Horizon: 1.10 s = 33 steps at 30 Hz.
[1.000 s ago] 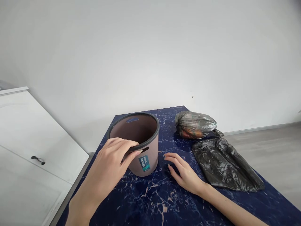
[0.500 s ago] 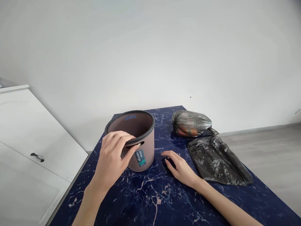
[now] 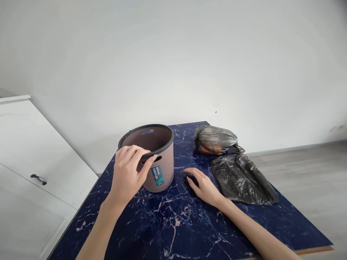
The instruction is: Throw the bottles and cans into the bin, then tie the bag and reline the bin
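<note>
Bin (image 3: 166,159): brown round bin with a dark rim, upright and open-mouthed, on the far-left part of the blue marbled table (image 3: 168,224), about 11 o'clock from the person.
Bin details: handle slot (image 3: 158,158) faces the person; teal sticker (image 3: 157,175) just below it.
Left hand (image 3: 128,173): clasps the bin's near rim, at the bin's 6 to 7 o'clock. Fingers curl over the edge, thumb tip at the slot.
Right hand (image 3: 203,186): lies palm down and relaxed on the table, at the bin's 4 o'clock, near it but not touching. Holds nothing I can make out.
Grip advice: judged from this hold, a one-sided pinch could tip the bin. Hook the thumb well into the slot, keep the rim level, and steady the far wall with the free hand.
Tied bag (image 3: 215,139): full, knotted, at the bin's 2 o'clock.
Flat bag (image 3: 242,178): black, empty-looking, at the bin's 3 to 4 o'clock, just beyond the right hand.
Cupboard (image 3: 32,155): white, at 9 o'clock, off the table.
</note>
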{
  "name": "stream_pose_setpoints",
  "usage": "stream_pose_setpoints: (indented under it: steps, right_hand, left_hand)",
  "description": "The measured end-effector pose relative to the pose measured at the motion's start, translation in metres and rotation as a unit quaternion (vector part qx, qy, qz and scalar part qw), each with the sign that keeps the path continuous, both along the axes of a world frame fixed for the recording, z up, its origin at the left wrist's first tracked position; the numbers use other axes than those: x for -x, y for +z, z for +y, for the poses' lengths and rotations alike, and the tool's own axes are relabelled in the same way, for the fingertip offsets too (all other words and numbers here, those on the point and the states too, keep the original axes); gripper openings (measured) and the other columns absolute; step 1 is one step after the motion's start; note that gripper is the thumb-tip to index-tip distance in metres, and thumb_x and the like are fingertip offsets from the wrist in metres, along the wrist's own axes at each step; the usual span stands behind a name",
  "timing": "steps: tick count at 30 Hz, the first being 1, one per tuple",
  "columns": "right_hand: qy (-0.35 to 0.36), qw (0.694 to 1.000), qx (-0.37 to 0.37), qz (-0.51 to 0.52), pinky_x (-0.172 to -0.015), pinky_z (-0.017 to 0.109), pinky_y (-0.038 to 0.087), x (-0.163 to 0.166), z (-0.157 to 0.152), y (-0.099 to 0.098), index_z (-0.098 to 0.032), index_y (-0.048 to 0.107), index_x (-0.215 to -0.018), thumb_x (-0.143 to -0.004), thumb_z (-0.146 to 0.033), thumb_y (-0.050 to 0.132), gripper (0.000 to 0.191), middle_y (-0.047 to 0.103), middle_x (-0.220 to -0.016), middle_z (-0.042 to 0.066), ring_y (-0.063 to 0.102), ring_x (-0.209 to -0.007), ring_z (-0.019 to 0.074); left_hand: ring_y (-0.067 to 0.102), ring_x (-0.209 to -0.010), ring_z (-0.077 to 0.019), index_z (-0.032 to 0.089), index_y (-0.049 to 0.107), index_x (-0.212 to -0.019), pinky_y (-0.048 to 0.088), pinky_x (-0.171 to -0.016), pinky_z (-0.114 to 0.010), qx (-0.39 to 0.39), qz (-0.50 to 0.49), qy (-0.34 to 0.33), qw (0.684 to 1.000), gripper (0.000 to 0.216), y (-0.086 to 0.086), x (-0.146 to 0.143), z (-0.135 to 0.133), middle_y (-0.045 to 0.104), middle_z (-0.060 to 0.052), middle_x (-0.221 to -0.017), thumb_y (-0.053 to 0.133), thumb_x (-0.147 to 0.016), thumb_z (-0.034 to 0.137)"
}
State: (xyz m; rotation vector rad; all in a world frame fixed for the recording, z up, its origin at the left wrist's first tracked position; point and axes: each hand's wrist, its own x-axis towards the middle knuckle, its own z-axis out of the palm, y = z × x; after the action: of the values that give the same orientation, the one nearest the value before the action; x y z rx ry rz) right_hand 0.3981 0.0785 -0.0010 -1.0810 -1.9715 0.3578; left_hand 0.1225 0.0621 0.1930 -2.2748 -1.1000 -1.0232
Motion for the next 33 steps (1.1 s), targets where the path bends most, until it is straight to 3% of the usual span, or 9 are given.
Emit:
stream_pose_setpoints:
  steps: [8, 13, 18, 25, 33]
  right_hand:
    - [-0.006, 1.000, -0.007, 0.005, -0.109, 0.047, 0.059, -0.001, 0.002, -0.001, -0.026, 0.056, -0.139, -0.110, -0.024, 0.049, 0.030, 0.072, -0.133, 0.010, 0.071, -0.124, 0.0261]
    - [-0.012, 1.000, -0.007, 0.000, -0.103, 0.045, 0.060, -0.001, 0.002, -0.002, -0.023, 0.059, -0.137, -0.110, -0.023, 0.051, 0.028, 0.073, -0.128, 0.010, 0.072, -0.115, 0.0243]
    - [-0.047, 0.999, -0.011, -0.010, -0.106, 0.052, 0.058, -0.007, 0.008, -0.008, -0.018, 0.067, -0.130, -0.108, -0.030, 0.064, 0.025, 0.072, -0.130, 0.009, 0.070, -0.120, 0.0263]
    - [-0.093, 0.995, -0.013, -0.027, -0.100, 0.049, 0.060, -0.014, 0.016, -0.019, -0.018, 0.070, -0.126, -0.107, -0.038, 0.069, 0.028, 0.073, -0.125, 0.008, 0.072, -0.112, 0.0246]
    - [-0.099, 0.994, -0.027, -0.045, -0.097, 0.045, 0.062, -0.018, 0.018, -0.012, -0.018, 0.070, -0.124, -0.107, -0.037, 0.068, 0.025, 0.073, -0.123, 0.008, 0.073, -0.108, 0.0228]
  left_hand:
    - [0.068, -0.096, -0.0292, 0.023, 0.070, -0.102, 0.048, -0.096, -0.047, -0.071, -0.007, 0.037, 0.997, 0.014, -0.006, -0.004, 0.016, 0.076, -0.006, -0.093, 0.068, -0.107, 0.036]
    - [0.067, -0.101, -0.0326, 0.023, 0.073, -0.100, 0.045, -0.098, -0.050, -0.070, -0.027, 0.070, 0.995, 0.019, -0.009, -0.006, 0.033, 0.078, -0.007, -0.094, 0.067, -0.107, 0.040]
    - [0.066, -0.102, -0.0310, 0.024, 0.073, -0.098, 0.043, -0.101, -0.049, -0.062, -0.056, 0.057, 0.995, 0.020, -0.011, -0.006, 0.039, 0.078, -0.006, -0.094, 0.068, -0.106, 0.042]
    - [0.065, -0.104, -0.0314, 0.024, 0.075, -0.096, 0.043, -0.105, -0.052, -0.053, -0.077, 0.037, 0.995, 0.023, -0.013, -0.016, 0.058, 0.078, -0.006, -0.092, 0.067, -0.106, 0.043]
    - [0.067, -0.106, -0.0309, 0.025, 0.073, -0.099, 0.046, -0.104, -0.051, -0.032, -0.077, 0.009, 0.996, 0.020, -0.011, -0.045, 0.068, 0.079, -0.005, -0.093, 0.068, -0.106, 0.043]
